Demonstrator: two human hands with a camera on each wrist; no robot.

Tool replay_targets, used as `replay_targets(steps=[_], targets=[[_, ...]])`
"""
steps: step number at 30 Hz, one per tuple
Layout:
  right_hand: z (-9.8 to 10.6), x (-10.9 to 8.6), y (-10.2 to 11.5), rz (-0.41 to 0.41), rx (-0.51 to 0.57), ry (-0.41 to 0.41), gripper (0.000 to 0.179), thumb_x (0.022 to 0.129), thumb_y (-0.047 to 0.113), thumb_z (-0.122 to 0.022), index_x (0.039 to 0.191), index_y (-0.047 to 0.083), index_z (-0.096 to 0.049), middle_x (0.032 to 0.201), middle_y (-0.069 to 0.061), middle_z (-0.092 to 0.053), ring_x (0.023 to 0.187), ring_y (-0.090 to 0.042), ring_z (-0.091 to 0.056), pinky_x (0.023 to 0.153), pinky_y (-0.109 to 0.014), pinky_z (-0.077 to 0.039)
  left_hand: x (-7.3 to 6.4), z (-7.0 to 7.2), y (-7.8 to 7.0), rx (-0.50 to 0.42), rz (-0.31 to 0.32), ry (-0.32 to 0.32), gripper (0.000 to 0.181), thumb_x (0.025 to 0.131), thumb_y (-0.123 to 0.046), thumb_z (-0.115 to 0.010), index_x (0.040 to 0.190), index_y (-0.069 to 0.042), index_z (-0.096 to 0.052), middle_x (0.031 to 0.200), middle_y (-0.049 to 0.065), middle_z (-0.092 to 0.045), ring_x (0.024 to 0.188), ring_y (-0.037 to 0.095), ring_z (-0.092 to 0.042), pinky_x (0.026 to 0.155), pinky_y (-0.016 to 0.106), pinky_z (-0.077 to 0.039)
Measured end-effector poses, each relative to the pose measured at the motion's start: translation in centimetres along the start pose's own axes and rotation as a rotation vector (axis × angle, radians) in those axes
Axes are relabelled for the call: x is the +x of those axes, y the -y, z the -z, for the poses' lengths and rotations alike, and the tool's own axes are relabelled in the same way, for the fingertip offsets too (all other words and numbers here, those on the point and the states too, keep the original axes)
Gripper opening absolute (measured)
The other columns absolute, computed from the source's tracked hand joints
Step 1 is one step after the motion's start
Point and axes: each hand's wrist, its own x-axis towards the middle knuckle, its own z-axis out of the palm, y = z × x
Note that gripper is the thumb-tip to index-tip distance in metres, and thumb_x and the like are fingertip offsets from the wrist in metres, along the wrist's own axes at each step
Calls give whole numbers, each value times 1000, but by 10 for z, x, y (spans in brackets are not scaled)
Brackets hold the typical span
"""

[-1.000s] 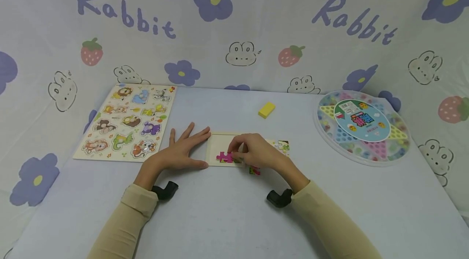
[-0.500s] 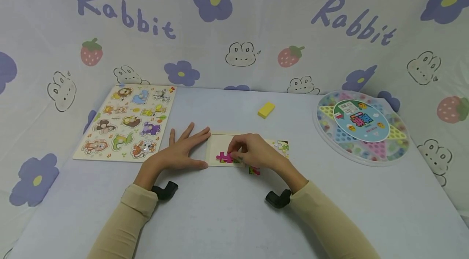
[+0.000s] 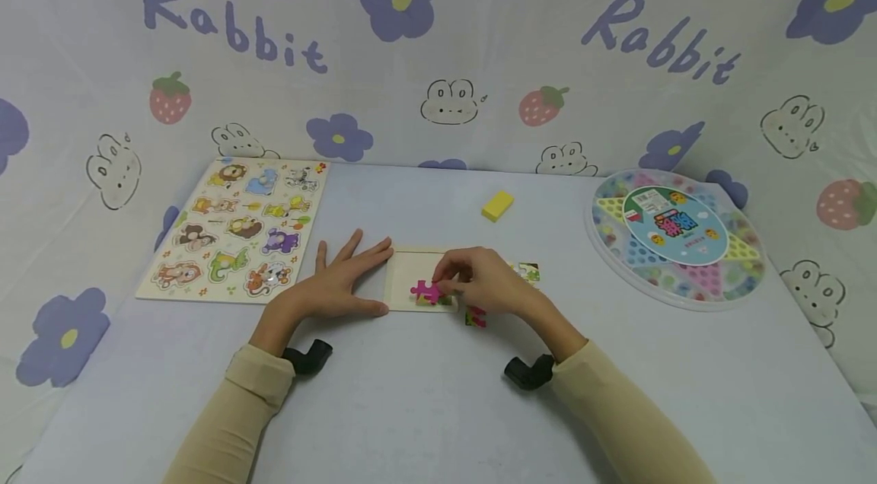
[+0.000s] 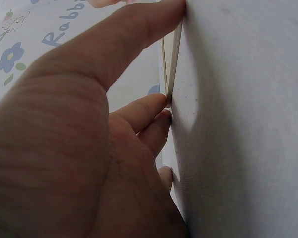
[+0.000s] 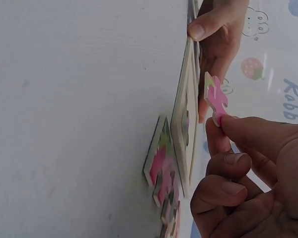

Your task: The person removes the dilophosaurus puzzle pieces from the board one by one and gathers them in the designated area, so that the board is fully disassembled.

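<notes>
My left hand (image 3: 336, 282) spreads its fingers flat, with thumb and fingertips against the left edge of a small wooden puzzle tray (image 3: 411, 265). Above the tray's lower part, my right hand (image 3: 483, 282) pinches a pink jigsaw piece (image 3: 426, 291) between thumb and index finger. The right wrist view shows that pink piece (image 5: 216, 98) raised clear of the tray, its other fingers curled. A greenish jigsaw piece (image 5: 185, 121) lies inside the tray, partly hidden. More pink and green jigsaw pieces (image 5: 161, 163) lie on the table beside the tray.
A wooden animal puzzle board (image 3: 236, 229) lies at the left. A yellow block (image 3: 498, 205) sits behind the tray, and a round transparent game case (image 3: 678, 240) is at the right. Jigsaw pieces (image 3: 527, 271) show beyond my right hand. Printed cloth (image 3: 452, 27) hangs behind.
My right hand has shifted slightly right, lifting the pink jigsaw piece from its spot low in the tray. The left hand has stayed where it was.
</notes>
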Motion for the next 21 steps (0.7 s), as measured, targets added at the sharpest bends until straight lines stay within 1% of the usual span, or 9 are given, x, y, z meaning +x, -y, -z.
replay_targets(steps=[8, 16, 21], targets=[[11, -15, -7, -6, 19, -46, 7, 98, 13, -75, 103, 18, -76, 97, 1, -76, 84, -15, -62, 75, -25, -53, -1, 0, 0, -2, -9, -7, 99, 88, -50, -80, 169, -26, -29, 180, -5, -17, 168, 36, 12, 121, 75, 27], [22, -35, -21, -38, 59, -53, 7, 97, 13, -75, 102, 18, -76, 100, 1, -76, 88, -17, -65, 76, -24, -54, -2, 0, -1, 4, -9, -8, 98, 89, -51, -79, 169, -26, -29, 180, -6, -17, 168, 36, 12, 122, 74, 26], [29, -50, -29, -54, 49, -53, 6, 98, 14, -75, 102, 18, -76, 101, 0, -75, 90, -18, -65, 79, -24, -56, -3, 0, -2, 4, -6, -7, 98, 89, -51, -79, 169, -26, -29, 180, -6, -17, 168, 35, 12, 122, 73, 26]])
